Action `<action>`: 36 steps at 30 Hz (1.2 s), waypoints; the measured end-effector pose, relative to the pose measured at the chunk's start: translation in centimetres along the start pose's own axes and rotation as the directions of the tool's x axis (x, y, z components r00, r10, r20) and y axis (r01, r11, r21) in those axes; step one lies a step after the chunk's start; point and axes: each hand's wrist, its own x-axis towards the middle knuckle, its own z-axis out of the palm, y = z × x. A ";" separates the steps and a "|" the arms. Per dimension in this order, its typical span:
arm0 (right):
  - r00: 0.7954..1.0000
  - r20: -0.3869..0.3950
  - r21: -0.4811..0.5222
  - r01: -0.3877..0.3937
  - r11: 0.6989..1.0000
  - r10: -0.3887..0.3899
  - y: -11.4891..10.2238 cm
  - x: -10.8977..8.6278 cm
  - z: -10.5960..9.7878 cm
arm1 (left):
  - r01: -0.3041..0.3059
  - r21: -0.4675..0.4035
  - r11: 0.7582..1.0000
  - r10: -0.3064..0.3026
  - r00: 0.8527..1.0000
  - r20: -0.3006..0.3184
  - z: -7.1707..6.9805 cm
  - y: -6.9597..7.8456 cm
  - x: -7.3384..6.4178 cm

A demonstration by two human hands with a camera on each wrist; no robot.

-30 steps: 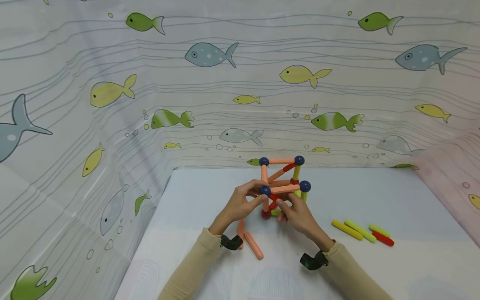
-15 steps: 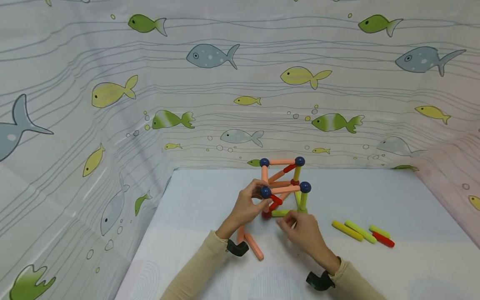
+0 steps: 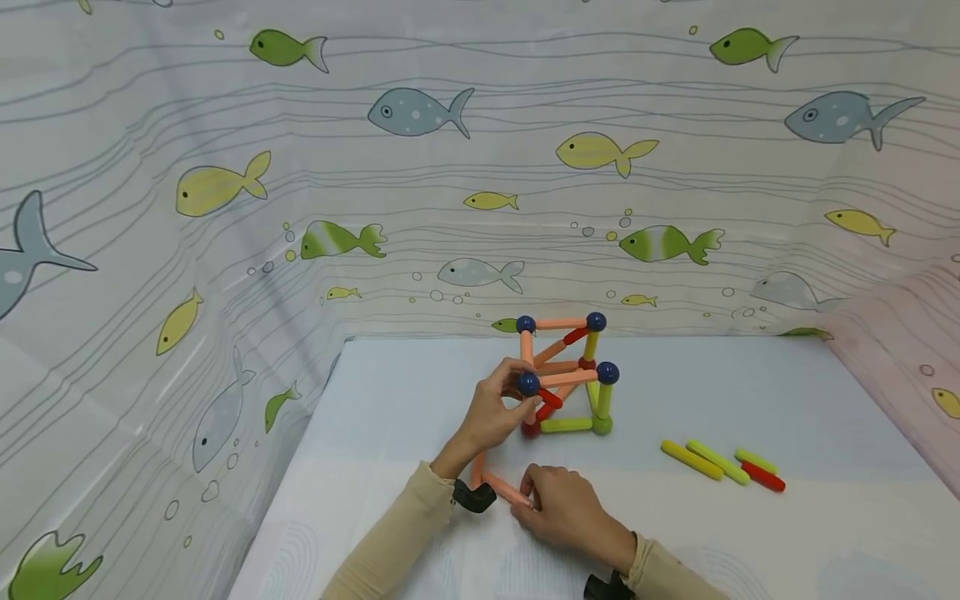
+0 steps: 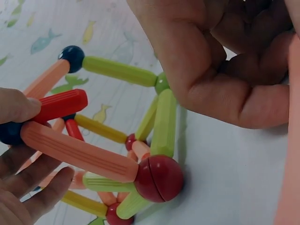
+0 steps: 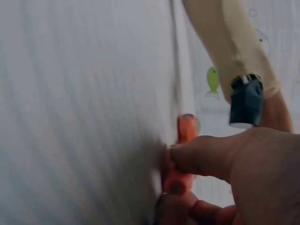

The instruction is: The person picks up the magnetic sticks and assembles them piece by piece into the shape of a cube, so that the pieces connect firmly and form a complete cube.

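A frame of magnetic building sticks and balls (image 3: 567, 379) stands mid-table, built of salmon, yellow, green and red sticks. My left hand (image 3: 489, 414) grips its near left corner by the blue ball (image 3: 528, 383). In the left wrist view, the thumb presses beside a short red stick (image 4: 63, 104) that juts from that ball; its far end is free. Nearer the front, my right hand (image 3: 566, 507) pinches a salmon magnetic stick (image 3: 504, 487) lying on the table. The right wrist view shows thumb and fingers around that stick (image 5: 177, 183).
Another salmon stick (image 3: 477, 471) lies partly hidden beside my left wrist. To the right is a loose group of yellow, green and red sticks (image 3: 693, 460). A fish-patterned sheet (image 3: 480, 167) rises behind the white table (image 3: 420, 375).
My right hand has left the red stick at the frame's corner, moved down toward the front and taken hold of a salmon stick. The left hand keeps its grip on the corner.
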 end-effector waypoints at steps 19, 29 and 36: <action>0.954 -0.275 -0.113 -0.153 0.982 0.117 5.9 -0.3 -7.3 | 0.022 -0.002 1.000 -0.022 0.999 0.029 -0.2 -0.1 0.1; 0.923 -0.363 -0.055 -0.156 0.986 0.126 5.6 0.9 -5.8 | 0.025 0.004 1.000 -0.025 0.999 0.023 -0.2 0.0 0.0; 0.920 -0.391 -0.103 -0.083 0.991 0.037 5.5 1.0 -5.3 | 0.014 -0.001 1.000 -0.014 1.000 0.015 -0.3 -0.1 0.0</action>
